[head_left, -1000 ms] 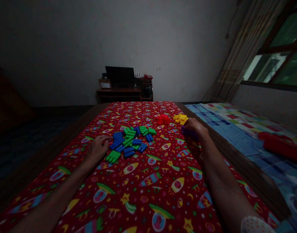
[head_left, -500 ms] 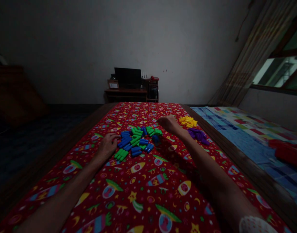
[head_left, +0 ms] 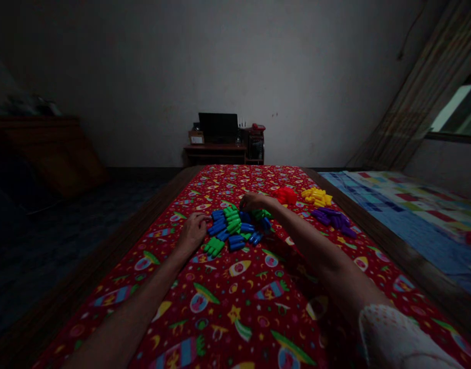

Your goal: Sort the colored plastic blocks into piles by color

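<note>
A mixed pile of blue plastic pieces [head_left: 237,242] and green plastic pieces [head_left: 214,247] lies on the red patterned cloth [head_left: 239,287]. They look like short rounded rods joined side by side. Resting on the cloth, my left hand [head_left: 193,229] lies at the pile's left edge, its fingers loosely bent and apart, close to the blue pieces. My right hand [head_left: 253,202] reaches over the far side of the pile with its fingers curled down and together. Whatever is between those fingertips is hidden by the hand and the dim light.
Right of the pile lie separate heaps of red pieces [head_left: 286,196], yellow pieces [head_left: 316,197] and purple pieces [head_left: 334,218]. A desk [head_left: 216,148] with a dark monitor [head_left: 219,128] stands by the far wall. A checked bed cover [head_left: 389,205] is at right.
My right hand has moved left and down onto the pile, and red pieces now show behind its wrist. The camera has turned slightly left. My left hand stays beside the pile.
</note>
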Tool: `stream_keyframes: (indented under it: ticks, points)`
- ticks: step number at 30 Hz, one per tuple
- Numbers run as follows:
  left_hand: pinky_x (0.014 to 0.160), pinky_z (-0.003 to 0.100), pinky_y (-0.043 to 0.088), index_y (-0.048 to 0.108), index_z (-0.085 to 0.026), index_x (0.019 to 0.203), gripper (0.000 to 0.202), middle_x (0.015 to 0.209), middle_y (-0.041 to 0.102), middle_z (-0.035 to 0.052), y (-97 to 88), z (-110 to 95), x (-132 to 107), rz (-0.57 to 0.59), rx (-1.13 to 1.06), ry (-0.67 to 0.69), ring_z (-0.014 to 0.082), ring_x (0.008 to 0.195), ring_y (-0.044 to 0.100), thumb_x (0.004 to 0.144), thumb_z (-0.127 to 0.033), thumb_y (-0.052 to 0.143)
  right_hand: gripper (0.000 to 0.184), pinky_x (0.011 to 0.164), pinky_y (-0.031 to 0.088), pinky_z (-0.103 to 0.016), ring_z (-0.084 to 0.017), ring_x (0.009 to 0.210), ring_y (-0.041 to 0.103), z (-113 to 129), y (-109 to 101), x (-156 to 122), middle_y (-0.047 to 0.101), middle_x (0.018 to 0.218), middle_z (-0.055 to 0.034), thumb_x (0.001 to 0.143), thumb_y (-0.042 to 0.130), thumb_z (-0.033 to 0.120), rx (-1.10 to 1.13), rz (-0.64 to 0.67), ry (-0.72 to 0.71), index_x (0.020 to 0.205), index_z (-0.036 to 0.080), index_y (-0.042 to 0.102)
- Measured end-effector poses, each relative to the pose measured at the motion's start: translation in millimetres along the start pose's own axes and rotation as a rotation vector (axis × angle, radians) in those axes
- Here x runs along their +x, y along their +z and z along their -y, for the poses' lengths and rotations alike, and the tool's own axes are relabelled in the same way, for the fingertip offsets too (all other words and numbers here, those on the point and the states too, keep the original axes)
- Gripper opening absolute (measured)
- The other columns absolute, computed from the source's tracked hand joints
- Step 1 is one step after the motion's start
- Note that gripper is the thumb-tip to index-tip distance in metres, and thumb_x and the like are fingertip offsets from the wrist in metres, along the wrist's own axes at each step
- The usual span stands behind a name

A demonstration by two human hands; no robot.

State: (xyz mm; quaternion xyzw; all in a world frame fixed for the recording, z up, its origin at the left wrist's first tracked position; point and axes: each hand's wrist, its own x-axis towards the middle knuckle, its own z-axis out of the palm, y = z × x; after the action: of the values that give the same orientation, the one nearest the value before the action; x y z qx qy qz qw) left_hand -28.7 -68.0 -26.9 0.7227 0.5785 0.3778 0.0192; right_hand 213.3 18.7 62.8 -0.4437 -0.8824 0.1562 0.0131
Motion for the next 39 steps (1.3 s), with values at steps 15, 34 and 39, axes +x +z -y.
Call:
stream_keyframes:
  ticks: [15,34,39]
  points:
    - [0.091,0.039,0.053,0.072,-0.017,0.085,0.034,0.1,0.067,0.0107,1.3,3.9,2.9,0.01,0.049,0.031,0.0249,0.096,0.063,0.079,-0.025,0.039,0.026,0.061,0.051,-0.025,-0.019,0.067,0.068,-105.9,-25.9,-166.4,0.075,0.076,-0.0079,0.074,0.066,0.031,0.395,-0.588,0.148,0.089,0.013,0.077]
    - [0.093,0.039,0.052,0.072,-0.018,0.082,0.035,0.099,0.067,0.0104,4.1,11.8,5.9,0.016,0.084,0.047,0.0255,0.096,0.064,0.079,-0.027,0.038,0.027,0.059,0.036,-0.023,-0.015,0.065,0.059,-103.5,-19.9,-218.4,0.072,0.075,-0.0083,0.085,0.05,0.022,-0.116,-0.671,0.308,0.085,0.014,0.076]
    - [0.092,0.038,0.052,0.072,-0.02,0.082,0.033,0.099,0.066,0.0093,4.9,11.4,5.4,0.012,0.056,0.043,0.0249,0.096,0.064,0.078,-0.027,0.04,0.023,0.057,0.031,-0.022,-0.011,0.059,0.049,-37.9,-14.5,-150.7,0.065,0.066,-0.004,0.084,0.052,0.019,-0.02,-0.575,-0.04,0.079,0.011,0.073]
